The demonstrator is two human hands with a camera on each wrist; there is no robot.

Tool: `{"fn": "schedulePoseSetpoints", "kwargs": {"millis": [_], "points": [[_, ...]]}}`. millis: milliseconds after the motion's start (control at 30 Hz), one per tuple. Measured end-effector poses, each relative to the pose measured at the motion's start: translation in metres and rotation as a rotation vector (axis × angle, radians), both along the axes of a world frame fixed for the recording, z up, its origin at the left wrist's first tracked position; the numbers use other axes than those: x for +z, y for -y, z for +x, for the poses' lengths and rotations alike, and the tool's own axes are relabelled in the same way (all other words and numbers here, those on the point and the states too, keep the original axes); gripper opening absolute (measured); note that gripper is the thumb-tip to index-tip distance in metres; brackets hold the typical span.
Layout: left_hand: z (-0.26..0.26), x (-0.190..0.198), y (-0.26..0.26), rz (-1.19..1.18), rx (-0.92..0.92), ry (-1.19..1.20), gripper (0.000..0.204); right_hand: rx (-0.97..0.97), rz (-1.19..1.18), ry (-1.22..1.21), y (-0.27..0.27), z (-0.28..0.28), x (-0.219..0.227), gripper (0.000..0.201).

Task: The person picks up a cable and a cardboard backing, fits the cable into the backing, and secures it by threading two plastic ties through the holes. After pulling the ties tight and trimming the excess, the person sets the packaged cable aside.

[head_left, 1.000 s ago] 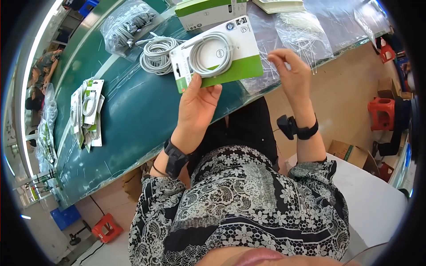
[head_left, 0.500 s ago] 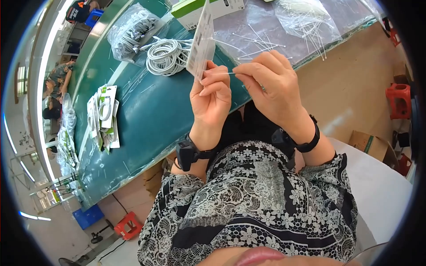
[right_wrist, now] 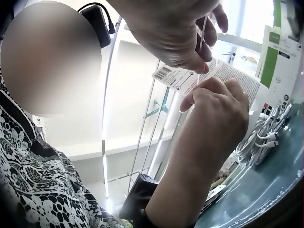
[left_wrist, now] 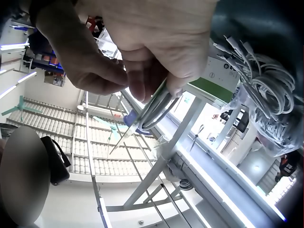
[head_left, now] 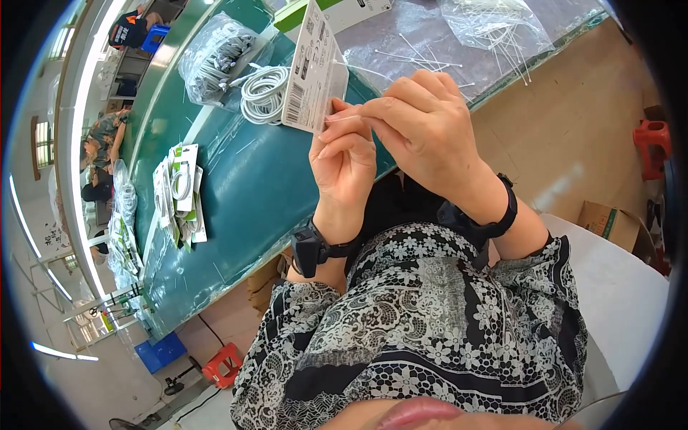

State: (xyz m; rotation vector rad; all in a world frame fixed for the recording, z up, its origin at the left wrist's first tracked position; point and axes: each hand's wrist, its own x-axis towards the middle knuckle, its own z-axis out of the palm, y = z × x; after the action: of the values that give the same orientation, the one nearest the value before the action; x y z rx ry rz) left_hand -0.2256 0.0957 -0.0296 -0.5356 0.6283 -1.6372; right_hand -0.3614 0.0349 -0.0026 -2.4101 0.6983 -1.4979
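Note:
The left hand (head_left: 345, 161) holds a printed card (head_left: 308, 82) upright, its back with barcode and text facing the right hand. In the left wrist view the card is nearly edge-on, with a coiled grey cable (left_wrist: 159, 107) on its far face. Close beside the card, the right hand (head_left: 430, 132) pinches a thin white tie (right_wrist: 204, 32) between thumb and fingers. The tie runs toward the left fingers; whether it passes through the card is hidden by the fingers.
Behind the card lie coiled cables (head_left: 264, 97) and a bag of cables (head_left: 215, 61). A green-white box (head_left: 344, 11) stands at the back, beside loose ties (head_left: 419, 59) and a bag of ties (head_left: 494, 25). Packed cards (head_left: 179, 197) are piled at the left.
The card has turned from its cable side to its printed back. The right hand has come in from the right with a tie and now meets the left fingers.

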Motion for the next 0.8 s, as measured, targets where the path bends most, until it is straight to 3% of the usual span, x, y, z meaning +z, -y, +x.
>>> {"fn": "schedulePoseSetpoints", "kwargs": {"millis": [800], "points": [[0.0001,-0.0021,-0.0042,0.03,0.005,0.027,0.021,0.006,0.057,-0.012,-0.0028,0.0019,-0.0014,0.012]]}}
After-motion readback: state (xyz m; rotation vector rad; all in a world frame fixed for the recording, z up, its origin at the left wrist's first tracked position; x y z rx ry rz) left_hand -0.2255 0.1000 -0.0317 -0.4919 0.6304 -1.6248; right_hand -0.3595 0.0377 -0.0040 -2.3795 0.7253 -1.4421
